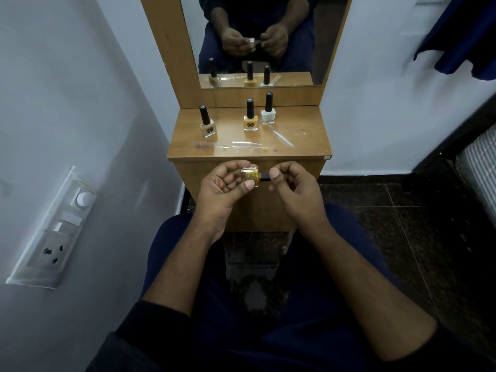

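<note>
Wooden dresser top (308, 135) at 12 o'clock, bottle (250, 179) just below its edge. Left hand (222, 189) grips the glass, right hand (295, 189) pinches the cap (265, 179) at 3 o'clock. Light, slick, breakable I'd guess; hold the flat sides.

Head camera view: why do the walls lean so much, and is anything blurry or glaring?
In the head view the wide-angle lens bends the edges, so the switch panel tilts; light is dim and even, shadows soft; the tabletop shows a faint sheen near the clear wrappers; the gold bottle in the left hand is sharp; the lap below is dark.
</note>
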Available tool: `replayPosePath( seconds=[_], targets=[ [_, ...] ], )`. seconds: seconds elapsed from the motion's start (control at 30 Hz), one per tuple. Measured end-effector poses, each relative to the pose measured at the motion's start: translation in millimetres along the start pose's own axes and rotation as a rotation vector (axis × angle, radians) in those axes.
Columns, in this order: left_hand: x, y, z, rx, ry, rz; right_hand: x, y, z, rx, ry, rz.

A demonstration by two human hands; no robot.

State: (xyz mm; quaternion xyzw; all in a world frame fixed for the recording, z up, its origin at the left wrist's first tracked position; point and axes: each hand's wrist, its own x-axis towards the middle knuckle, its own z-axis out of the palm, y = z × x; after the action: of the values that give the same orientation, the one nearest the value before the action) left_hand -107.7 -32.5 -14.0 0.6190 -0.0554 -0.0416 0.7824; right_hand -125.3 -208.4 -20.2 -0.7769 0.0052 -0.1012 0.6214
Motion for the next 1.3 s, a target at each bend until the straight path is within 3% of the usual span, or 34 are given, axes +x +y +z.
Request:
replayPosePath(
  seconds=[0.3,0.4,0.53,0.73,0.9,1.07,1.3],
  targets=[
    [9.2,-1.7,-7.7,0.008,-0.029,-0.013,15.8,5.0,2.1,-0.546,-0.056,-0.220],
    [14.0,-1.8,-9.9,0.003,-0.008,0.009,20.5,3.8,7.3,-0.526,-0.044,-0.215],
    [20.2,-1.3,-9.9,0.038,0.059,0.057,27.1,-0.9,18.6,-0.311,-0.008,-0.156],
    [37.7,-7.3,-12.3,0.295,0.177,0.271,53.2,-18.3,36.2,-0.170,0.059,-0.197],
    [54.4,-13.7,-11.3,0.496,0.297,0.403,82.8,-29.8,48.2,-0.340,0.099,-0.329],
    [65.4,-26.3,-12.2,0.586,0.319,0.405,122.3,-36.9,56.8,-0.672,0.189,-0.505],
    [73.1,-33.1,-14.3,0.635,0.392,0.403,155.6,-30.9,64.6,-0.830,0.127,-0.481]
  ],
)
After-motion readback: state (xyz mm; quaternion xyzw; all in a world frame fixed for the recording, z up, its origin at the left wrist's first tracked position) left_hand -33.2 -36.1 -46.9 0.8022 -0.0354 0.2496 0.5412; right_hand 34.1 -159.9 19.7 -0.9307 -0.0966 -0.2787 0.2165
